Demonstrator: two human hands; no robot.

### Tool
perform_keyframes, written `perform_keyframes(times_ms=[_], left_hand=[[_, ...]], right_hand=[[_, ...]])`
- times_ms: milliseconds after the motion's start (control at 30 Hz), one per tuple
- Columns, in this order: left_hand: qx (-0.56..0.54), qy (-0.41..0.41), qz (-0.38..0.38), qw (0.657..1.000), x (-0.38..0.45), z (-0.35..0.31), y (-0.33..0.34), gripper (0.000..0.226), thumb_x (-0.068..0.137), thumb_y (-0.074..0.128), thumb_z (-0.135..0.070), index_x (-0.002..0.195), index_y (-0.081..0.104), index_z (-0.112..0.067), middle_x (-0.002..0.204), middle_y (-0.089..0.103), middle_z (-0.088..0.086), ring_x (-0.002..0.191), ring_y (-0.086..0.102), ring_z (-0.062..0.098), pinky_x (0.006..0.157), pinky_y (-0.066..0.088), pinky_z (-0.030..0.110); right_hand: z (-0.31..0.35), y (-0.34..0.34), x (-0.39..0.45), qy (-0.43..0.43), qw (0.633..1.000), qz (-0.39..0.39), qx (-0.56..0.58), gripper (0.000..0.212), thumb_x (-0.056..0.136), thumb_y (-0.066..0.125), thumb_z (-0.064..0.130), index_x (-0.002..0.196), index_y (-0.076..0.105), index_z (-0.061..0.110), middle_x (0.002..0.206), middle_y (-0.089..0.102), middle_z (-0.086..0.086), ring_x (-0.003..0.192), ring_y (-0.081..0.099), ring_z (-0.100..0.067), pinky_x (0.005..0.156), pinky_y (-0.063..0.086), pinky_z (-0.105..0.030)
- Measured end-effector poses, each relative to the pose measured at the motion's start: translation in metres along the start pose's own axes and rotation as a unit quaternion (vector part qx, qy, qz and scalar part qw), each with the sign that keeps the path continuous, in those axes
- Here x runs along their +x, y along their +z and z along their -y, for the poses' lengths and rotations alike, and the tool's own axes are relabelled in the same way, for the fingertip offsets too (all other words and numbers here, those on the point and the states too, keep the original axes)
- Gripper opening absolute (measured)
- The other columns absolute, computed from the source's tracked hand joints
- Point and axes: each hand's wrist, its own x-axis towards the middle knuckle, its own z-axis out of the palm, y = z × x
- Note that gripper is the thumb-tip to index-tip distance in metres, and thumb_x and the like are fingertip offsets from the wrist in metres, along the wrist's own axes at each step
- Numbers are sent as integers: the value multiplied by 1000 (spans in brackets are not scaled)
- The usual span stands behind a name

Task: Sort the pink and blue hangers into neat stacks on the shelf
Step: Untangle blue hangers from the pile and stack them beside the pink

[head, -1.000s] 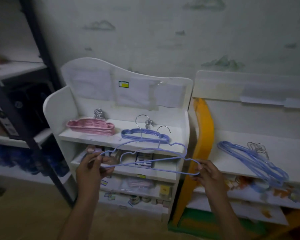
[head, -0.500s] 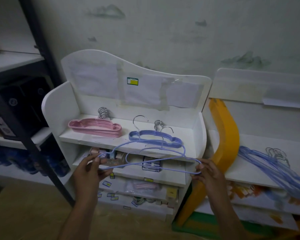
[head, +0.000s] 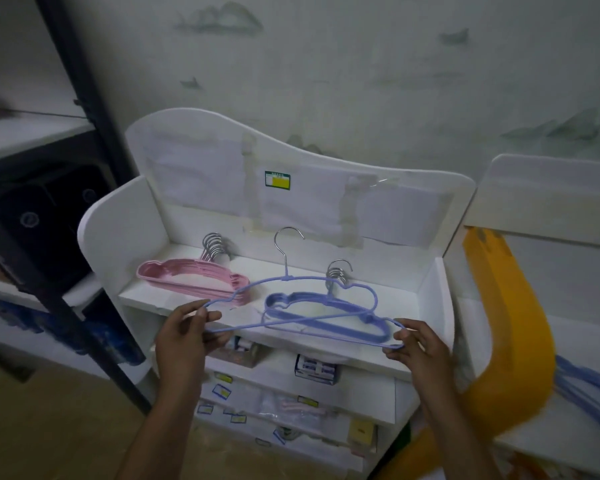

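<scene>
So compared to a second ago the blue hanger [head: 288,278] is way further in, it was out in front of the lower shelves and now it's hovering right over the top shelf [head: 174,293], above the blue stack [head: 326,317]. Looks like there were two hangers in the hands back then, now I can only make out one for sure. Left hand [head: 184,336] pinches the left tip between thumb and fingers, right hand [head: 418,348] pinches the right tip the same way. I'd say it's basically at the drop point, just needs lowering onto the stack.

Long axis runs left to right, slightly skewed with the right end nearer me and lower. Hook [head: 286,242] points away toward the back panel, same way as the stack's hooks, but it sits left of them so it needs a nudge right. Pink stack [head: 191,278] sits just left, untouched
</scene>
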Motion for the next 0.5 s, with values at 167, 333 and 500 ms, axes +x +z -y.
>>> perform_keyframes(times_ms=[167,333,500], left_hand=[[32,-10,-8,999,14,17,19,15,99,53,-9,105,66,-6,92,69,18,70,67,38,61,61,33],[54,-15,-12,998,25,24,36,14,98,53,-8,104,66,-5,91,70,18,67,67,40,60,61,33],[65,-19,-9,998,33,29,52,14,99,53,-9,104,65,-6,88,71,14,64,68,37,62,62,34]], right_hand=[[-24,2,31,22,1000,3,7,15,97,54,8,101,67,15,93,70,-13,74,70,-33,67,60,-37],[-38,4,57,32,999,-9,16,18,95,53,1,98,68,12,89,69,-17,66,69,-30,64,60,-37],[-45,8,72,34,999,-27,7,27,95,50,-3,94,68,17,75,66,-3,61,69,-32,63,60,-36]])
